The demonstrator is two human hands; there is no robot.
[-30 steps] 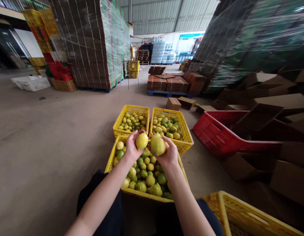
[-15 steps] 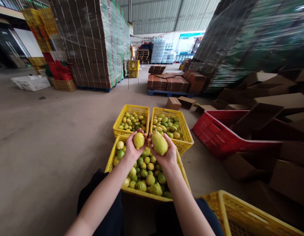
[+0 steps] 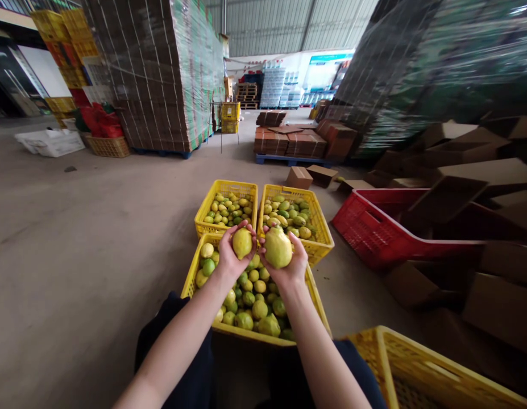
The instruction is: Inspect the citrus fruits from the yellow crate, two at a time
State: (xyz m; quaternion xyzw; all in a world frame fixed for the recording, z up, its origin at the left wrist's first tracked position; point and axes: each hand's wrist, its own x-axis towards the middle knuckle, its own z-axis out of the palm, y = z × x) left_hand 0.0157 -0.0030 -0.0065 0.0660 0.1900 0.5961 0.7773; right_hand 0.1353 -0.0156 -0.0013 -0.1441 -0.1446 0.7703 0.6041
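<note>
Above the near yellow crate (image 3: 321,301), my left hand (image 3: 229,257) cups a small yellow lemon (image 3: 242,243). Beside it, my right hand (image 3: 294,266) holds a larger yellow-green lemon (image 3: 278,249), its knobbly end pointing up. The two hands are close together, palms up, fingers curled round the fruit. Green and yellow lemons (image 3: 260,309) fill the near crate below. Behind it stand a left yellow crate (image 3: 198,218) with small yellow lemons and a right yellow crate (image 3: 325,227) with greener ones.
A red crate (image 3: 374,238) with cardboard boxes (image 3: 502,307) lies at the right. Another yellow crate (image 3: 386,363) is at the bottom right. Farther back are flat cartons on a blue pallet (image 3: 289,160) and tall wrapped stacks (image 3: 148,74). A white basket (image 3: 52,143) sits at the left.
The larger lemon has turned in my right hand, so its knobbly end now points up. The smaller lemon has turned slightly in my left hand.
</note>
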